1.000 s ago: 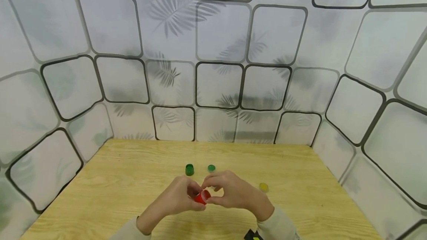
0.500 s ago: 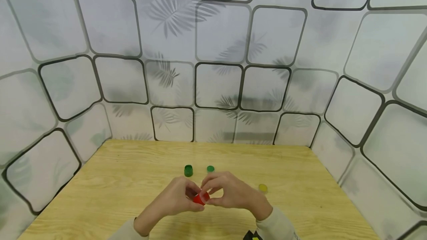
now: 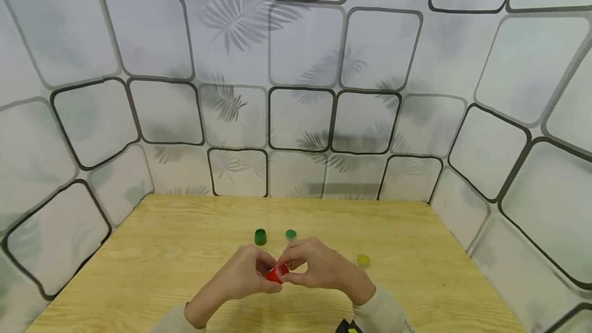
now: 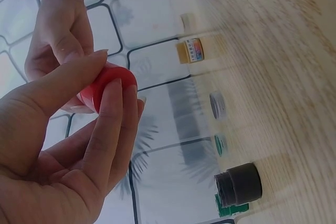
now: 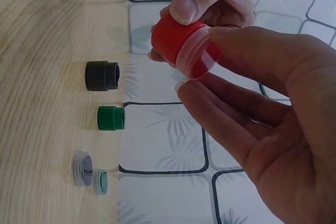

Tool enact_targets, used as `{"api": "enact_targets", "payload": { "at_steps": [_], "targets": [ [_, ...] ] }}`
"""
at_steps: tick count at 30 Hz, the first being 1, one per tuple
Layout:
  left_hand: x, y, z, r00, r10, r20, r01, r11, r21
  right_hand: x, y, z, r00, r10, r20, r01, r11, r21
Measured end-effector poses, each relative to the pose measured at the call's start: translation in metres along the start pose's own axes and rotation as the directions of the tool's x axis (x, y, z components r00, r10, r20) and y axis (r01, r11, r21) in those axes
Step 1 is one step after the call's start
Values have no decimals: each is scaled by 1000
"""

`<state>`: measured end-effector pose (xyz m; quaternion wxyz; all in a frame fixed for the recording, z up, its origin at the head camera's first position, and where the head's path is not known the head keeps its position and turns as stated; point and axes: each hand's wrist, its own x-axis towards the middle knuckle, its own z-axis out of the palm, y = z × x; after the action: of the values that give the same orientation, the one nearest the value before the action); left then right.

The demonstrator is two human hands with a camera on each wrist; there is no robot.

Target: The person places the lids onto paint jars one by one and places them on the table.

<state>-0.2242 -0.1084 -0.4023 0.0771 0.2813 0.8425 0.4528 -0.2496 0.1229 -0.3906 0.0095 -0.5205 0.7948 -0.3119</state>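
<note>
Left grip pinches the red pot and right grip its clear lid, over the tabletop well in from its far edge, likely for lid twisting, which needs steady holding.

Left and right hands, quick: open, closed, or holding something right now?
Left hand: closed, holding the red jar.
Right hand: closed, pinching the jar's clear lid.

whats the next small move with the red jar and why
Probably a gentle twist of the clear lid with the right hand, the left hand steadying the red jar: the right hand pinches the lid at the jar's mouth, and the green jar and black jar stand with bare necks.
</note>
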Motion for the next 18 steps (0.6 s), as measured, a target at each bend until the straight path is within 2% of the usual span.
{"api": "enact_targets", "payload": {
  "at_steps": [10,18],
  "targets": [
    [1,0,1,1000,-10,1,10,1000,3,1,-3,0,997,78,27,-78,997,7],
    [1,0,0,1000,-3,5,3,1000,-6,2,-3,1,999,52,-1,-52,994,-95]
  ]
}}
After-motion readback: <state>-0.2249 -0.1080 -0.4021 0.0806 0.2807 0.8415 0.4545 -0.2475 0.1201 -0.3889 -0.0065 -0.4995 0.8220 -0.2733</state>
